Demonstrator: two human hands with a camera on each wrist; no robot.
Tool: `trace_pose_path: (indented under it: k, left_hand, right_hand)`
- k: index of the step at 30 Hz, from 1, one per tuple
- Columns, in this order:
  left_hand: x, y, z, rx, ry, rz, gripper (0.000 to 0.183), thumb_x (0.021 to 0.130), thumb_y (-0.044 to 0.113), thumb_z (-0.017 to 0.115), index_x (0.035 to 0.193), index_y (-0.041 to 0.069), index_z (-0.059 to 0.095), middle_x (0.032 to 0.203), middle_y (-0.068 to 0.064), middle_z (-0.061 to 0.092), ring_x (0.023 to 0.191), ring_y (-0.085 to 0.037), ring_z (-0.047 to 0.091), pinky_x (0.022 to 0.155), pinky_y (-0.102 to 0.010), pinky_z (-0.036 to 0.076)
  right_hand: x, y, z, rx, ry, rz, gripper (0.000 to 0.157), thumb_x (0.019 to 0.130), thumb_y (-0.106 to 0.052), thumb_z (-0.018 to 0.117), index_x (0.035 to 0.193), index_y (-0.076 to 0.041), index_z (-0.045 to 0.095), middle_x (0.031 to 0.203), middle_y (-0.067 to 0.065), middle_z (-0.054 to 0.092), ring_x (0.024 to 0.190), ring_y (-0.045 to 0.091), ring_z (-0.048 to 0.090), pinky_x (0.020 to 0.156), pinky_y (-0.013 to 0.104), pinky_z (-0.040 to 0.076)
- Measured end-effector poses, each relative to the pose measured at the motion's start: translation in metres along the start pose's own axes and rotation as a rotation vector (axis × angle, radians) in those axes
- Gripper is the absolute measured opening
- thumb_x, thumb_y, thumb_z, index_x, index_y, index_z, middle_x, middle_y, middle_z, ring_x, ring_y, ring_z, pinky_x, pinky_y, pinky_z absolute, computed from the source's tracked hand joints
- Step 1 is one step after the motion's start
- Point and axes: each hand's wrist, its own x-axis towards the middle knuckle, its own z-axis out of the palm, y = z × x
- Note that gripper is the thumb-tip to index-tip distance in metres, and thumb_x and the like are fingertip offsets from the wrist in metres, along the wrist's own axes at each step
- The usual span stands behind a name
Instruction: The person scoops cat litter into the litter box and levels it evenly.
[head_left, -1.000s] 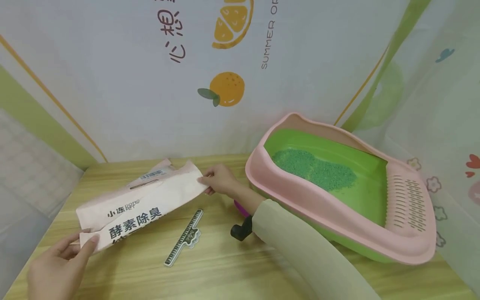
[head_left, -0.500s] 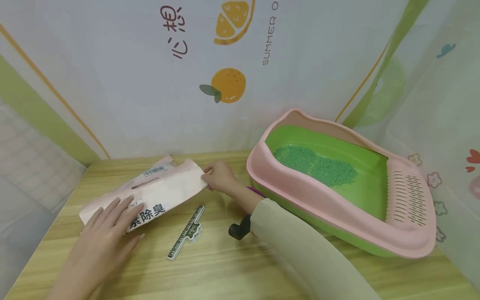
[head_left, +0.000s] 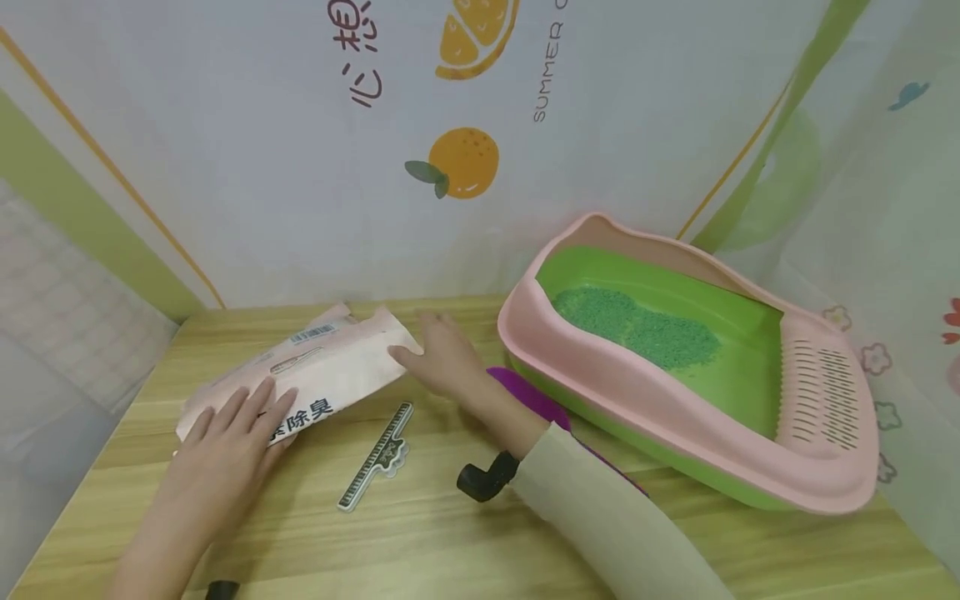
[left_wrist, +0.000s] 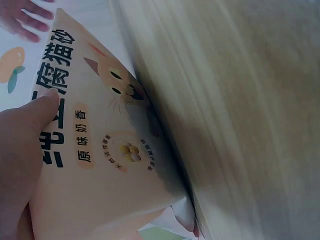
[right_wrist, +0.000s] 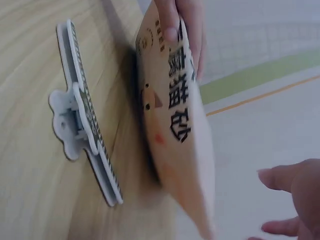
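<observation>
A pale cat litter bag (head_left: 356,362) stands at the table's back left, its top folded over. My left hand (head_left: 228,437) rests on the left part of the fold with fingers stretched out; in the left wrist view its thumb (left_wrist: 42,112) lies against the printed front. Beside the bag's right corner is my right hand (head_left: 442,358), fingers spread and holding nothing. The right wrist view shows a gap between this hand (right_wrist: 300,200) and the bag. In front of the bag lies a long bag clip (head_left: 378,454) with a piano-key pattern.
To the right stands a pink and green litter box (head_left: 645,392) with green litter (head_left: 637,325) inside. A purple object (head_left: 532,396), partly hidden by my right forearm, lies along its near side. A printed curtain (head_left: 300,183) hangs behind the wooden table (head_left: 420,542).
My left hand has let go of the fold's left corner and moved onto the folded top. My right hand has released the right corner and spread its fingers. The clip has stayed put.
</observation>
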Motion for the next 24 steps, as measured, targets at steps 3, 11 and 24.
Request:
trace_pose_path:
  k: [3, 11, 24]
  left_hand:
    - [0.001, -0.001, 0.000, -0.008, -0.013, -0.009, 0.061, 0.097, 0.022, 0.064, 0.153, 0.016, 0.041, 0.158, -0.019, 0.040, 0.139, -0.046, 0.039, 0.107, -0.069, 0.033]
    - [0.003, 0.001, 0.000, -0.002, -0.022, -0.021, 0.054, 0.099, 0.021, 0.061, 0.151, 0.020, 0.046, 0.156, -0.020, 0.043, 0.138, -0.048, 0.041, 0.106, -0.073, 0.034]
    - [0.018, 0.016, -0.012, -0.002, -0.123, -0.064, 0.048, 0.102, 0.023, 0.058, 0.148, 0.015, 0.051, 0.153, -0.026, 0.043, 0.136, -0.053, 0.043, 0.101, -0.075, 0.038]
  right_hand:
    - [-0.014, -0.003, -0.001, 0.018, 0.069, -0.058, 0.050, 0.097, -0.041, 0.066, 0.133, -0.007, 0.062, 0.133, 0.010, 0.064, 0.121, 0.024, 0.062, 0.102, 0.040, 0.052]
    - [-0.041, 0.000, 0.012, -0.056, -0.024, -0.068, 0.028, 0.095, -0.042, 0.070, 0.082, -0.017, 0.068, 0.072, -0.007, 0.063, 0.060, 0.006, 0.053, 0.053, 0.020, 0.043]
    - [-0.053, 0.005, 0.050, -0.301, -0.251, 0.045, 0.060, 0.074, -0.073, 0.075, 0.061, -0.021, 0.048, 0.052, -0.009, 0.038, 0.047, 0.009, 0.035, 0.045, 0.026, 0.031]
